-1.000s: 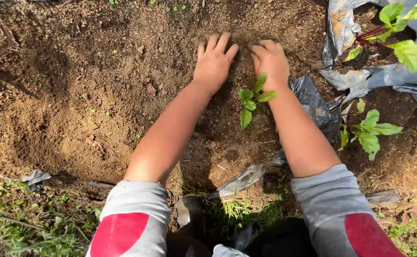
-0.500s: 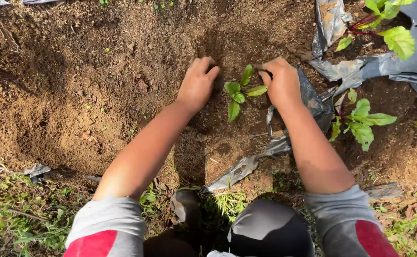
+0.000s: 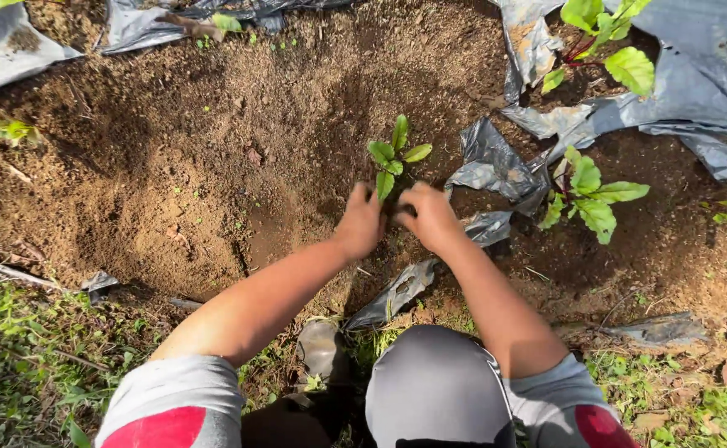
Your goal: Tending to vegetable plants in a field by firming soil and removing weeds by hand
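Your left hand [image 3: 360, 222] and right hand [image 3: 430, 217] have drawn together: a second ago they lay flat and apart on the soil [image 3: 214, 166] either side of the seedling [image 3: 395, 159]; now the curled fingers [image 3: 413, 199] nearly meet just below its stem.

The soil bed [image 3: 173, 182] is being viewed steeply downward, close up, from one head-worn camera above the knees.

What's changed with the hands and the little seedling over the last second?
Both hands drew back from flat on the soil beyond the seedling toward the person. The left hand and right hand now sit close together at its base, fingers curled into the dirt. The seedling stays upright in the same spot; the torn grey plastic sheet and the neighbouring plant are unmoved.
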